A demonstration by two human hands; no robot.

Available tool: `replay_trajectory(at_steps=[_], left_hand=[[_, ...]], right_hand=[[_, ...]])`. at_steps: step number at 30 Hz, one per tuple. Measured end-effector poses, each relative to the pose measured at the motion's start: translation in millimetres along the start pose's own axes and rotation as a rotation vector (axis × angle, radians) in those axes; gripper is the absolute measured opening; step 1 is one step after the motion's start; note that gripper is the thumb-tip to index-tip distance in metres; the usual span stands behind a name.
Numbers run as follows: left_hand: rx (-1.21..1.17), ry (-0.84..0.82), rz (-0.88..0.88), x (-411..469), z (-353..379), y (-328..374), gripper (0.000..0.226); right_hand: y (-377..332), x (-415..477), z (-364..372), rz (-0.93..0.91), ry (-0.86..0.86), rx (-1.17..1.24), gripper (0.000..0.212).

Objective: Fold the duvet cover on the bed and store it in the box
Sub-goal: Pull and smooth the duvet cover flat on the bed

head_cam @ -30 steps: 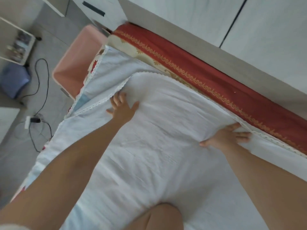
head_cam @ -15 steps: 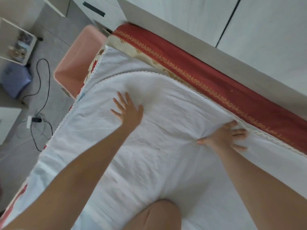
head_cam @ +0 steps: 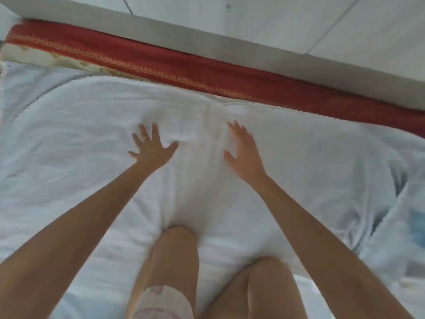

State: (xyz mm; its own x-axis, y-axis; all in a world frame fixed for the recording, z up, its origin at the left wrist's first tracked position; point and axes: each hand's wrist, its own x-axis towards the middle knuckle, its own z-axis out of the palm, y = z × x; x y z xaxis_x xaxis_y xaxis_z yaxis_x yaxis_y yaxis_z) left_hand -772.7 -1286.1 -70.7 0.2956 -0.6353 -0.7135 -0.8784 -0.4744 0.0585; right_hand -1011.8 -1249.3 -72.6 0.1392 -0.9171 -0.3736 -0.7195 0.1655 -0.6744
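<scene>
White cloth: the duvet cover lay spread flat over the bed, with its lacy edge up near the far side
Left hand: the left hand was flat on the cover with its fingers spread wide, holding nothing
Right hand: the right hand was near it, fingers straight and close together, holding nothing; it was blurry, so I could not tell if it pressed down or only brushed the cloth
Why the hands were like that: I think flat hands pushed the bumps out, so the fold would come out neat
Red blanket: a red blanket with gold curls lay under the cover along the far side of the bed
Wall: a pale wall stood right behind the bed
Bunched part: on the right the cover was lumpy and folded up, and I think it needed smoothing too
In the way: the person's knees were on the cover, so I think they had to move off before the next fold
Box: the box could not be seen, so the cover was not put away yet
</scene>
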Motion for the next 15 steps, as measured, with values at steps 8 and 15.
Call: replay_trajectory(at_steps=[8,15], left_hand=[[0.406,-0.113,0.594,-120.8,121.5,151.7,0.101],[0.538,-0.217,0.654,-163.3,181.7,245.8,0.110]], right_hand=[[174.6,-196.1,-44.4,0.063,-0.118,-0.614,0.075],[267.4,-211.1,-182.2,0.599,0.255,-0.108,0.043]])
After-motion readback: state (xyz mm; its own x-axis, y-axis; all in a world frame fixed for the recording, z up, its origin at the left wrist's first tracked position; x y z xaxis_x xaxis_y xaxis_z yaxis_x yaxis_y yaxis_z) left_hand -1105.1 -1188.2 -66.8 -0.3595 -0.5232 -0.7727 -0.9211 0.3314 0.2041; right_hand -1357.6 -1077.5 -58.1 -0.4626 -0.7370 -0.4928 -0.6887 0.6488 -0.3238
